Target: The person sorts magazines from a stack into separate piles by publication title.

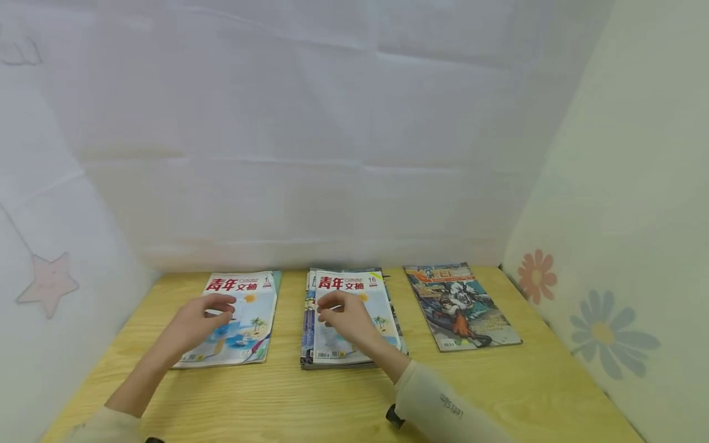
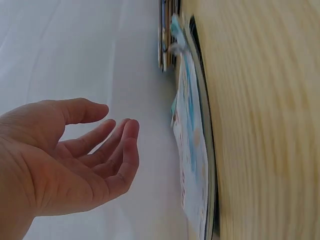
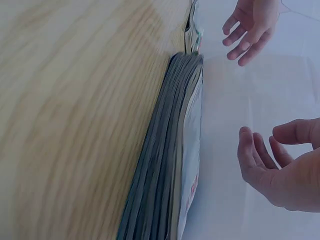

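My left hand (image 1: 200, 321) hovers above the left magazine (image 1: 252, 314), which has a white and blue beach cover and red title characters. In the left wrist view this hand (image 2: 85, 155) is apart from the pages, its fingers loosely bent around nothing. Over the middle magazine stack (image 1: 382, 307) hangs my right hand (image 1: 349, 317), also holding nothing. A cover numbered 16 with the same beach picture tops that stack. The right wrist view shows the thick layered edges of the stack (image 3: 165, 140), with the right hand (image 3: 285, 167) apart from it, fingers relaxed.
A single comic-style magazine (image 1: 462, 307) lies at the right on the wooden table (image 1: 266, 400). White cloth (image 1: 332, 154) hangs behind the table. Side panels with a star (image 1: 48, 283) and flowers (image 1: 604, 332) border it left and right.
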Demonstrator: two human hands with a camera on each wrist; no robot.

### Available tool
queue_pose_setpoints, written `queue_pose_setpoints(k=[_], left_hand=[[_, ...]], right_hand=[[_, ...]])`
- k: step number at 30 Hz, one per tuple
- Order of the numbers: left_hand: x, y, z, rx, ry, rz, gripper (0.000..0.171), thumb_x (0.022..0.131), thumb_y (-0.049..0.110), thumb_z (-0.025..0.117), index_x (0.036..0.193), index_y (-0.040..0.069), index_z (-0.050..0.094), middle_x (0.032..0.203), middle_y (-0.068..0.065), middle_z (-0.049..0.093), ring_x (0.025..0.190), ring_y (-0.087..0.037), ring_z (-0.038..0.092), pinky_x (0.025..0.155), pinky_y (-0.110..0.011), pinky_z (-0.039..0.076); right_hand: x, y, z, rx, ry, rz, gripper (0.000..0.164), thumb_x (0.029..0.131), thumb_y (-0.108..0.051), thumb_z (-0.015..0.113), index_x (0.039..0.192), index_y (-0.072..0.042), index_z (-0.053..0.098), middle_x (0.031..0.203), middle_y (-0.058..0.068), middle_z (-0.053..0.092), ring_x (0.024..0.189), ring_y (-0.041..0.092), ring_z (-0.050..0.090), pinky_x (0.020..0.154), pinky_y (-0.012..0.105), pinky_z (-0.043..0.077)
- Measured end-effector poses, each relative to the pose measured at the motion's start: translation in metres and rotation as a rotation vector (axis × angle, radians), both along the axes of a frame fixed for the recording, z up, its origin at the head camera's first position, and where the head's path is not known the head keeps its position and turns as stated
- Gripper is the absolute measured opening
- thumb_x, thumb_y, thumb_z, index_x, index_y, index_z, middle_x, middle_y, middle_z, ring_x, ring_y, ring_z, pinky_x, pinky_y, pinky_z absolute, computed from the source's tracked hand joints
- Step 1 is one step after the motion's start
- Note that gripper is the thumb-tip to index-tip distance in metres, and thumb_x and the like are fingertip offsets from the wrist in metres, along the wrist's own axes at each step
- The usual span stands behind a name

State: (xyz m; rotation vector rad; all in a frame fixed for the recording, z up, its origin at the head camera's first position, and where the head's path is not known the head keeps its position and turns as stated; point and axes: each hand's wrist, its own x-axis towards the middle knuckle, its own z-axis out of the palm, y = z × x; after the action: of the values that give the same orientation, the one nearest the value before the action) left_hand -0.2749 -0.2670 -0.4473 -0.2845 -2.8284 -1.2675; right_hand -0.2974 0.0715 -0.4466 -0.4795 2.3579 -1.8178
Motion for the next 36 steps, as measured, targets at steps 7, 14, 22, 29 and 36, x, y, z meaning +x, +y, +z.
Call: queue_pose_setpoints(k=[7, 14, 22, 29, 36], left_hand=[[0.000, 0.036, -0.002, 0.035, -0.019, -0.059, 0.035, 0.100, 0.017, 0.067, 0.132, 0.004, 0.063, 0.116, -0.009, 0.069, 0.098, -0.025, 0.068, 0.076, -0.034, 0.055], [-0.008, 0.068, -0.006, 0.031, -0.027, -0.098, 0.031, 0.099, 0.011, 0.066, 0.129, 0.004, 0.065, 0.114, -0.012, 0.069, 0.095, -0.024, 0.067, 0.073, -0.036, 0.055], [-0.024, 0.105, -0.024, 0.095, -0.106, -0.120, 0.038, 0.100, 0.013, 0.065, 0.137, 0.005, 0.060, 0.111, -0.012, 0.067, 0.090, -0.024, 0.067, 0.071, -0.039, 0.055], [-0.031, 0.132, -0.029, 0.146, -0.215, -0.135, 0.041, 0.098, 0.013, 0.068, 0.134, -0.004, 0.059, 0.098, -0.012, 0.066, 0.079, -0.028, 0.063, 0.067, -0.043, 0.054], [-0.039, 0.149, -0.029, 0.036, -0.177, -0.096, 0.039, 0.096, 0.016, 0.071, 0.129, -0.004, 0.063, 0.097, -0.009, 0.065, 0.075, -0.022, 0.061, 0.063, -0.036, 0.050]], right_hand=[[-0.010, 0.047, -0.013, 0.005, 0.013, -0.045, 0.015, 0.098, -0.006, 0.065, 0.112, -0.006, 0.070, 0.111, 0.019, 0.067, 0.098, 0.039, 0.068, 0.085, 0.052, 0.056], [-0.016, 0.087, -0.018, 0.037, -0.004, -0.105, 0.016, 0.098, -0.004, 0.064, 0.114, -0.003, 0.069, 0.114, 0.022, 0.065, 0.100, 0.040, 0.066, 0.085, 0.052, 0.055], [-0.023, 0.120, -0.023, 0.143, -0.007, -0.152, 0.023, 0.097, -0.004, 0.065, 0.120, 0.001, 0.066, 0.112, 0.017, 0.065, 0.097, 0.032, 0.063, 0.079, 0.048, 0.056], [-0.027, 0.132, -0.028, 0.344, -0.017, -0.131, 0.033, 0.094, -0.009, 0.071, 0.125, 0.004, 0.065, 0.110, 0.016, 0.062, 0.094, 0.026, 0.061, 0.069, 0.038, 0.055], [-0.028, 0.138, -0.027, 0.425, -0.028, -0.119, 0.040, 0.091, -0.012, 0.076, 0.124, 0.008, 0.065, 0.092, 0.008, 0.063, 0.078, 0.022, 0.056, 0.061, 0.035, 0.047]])
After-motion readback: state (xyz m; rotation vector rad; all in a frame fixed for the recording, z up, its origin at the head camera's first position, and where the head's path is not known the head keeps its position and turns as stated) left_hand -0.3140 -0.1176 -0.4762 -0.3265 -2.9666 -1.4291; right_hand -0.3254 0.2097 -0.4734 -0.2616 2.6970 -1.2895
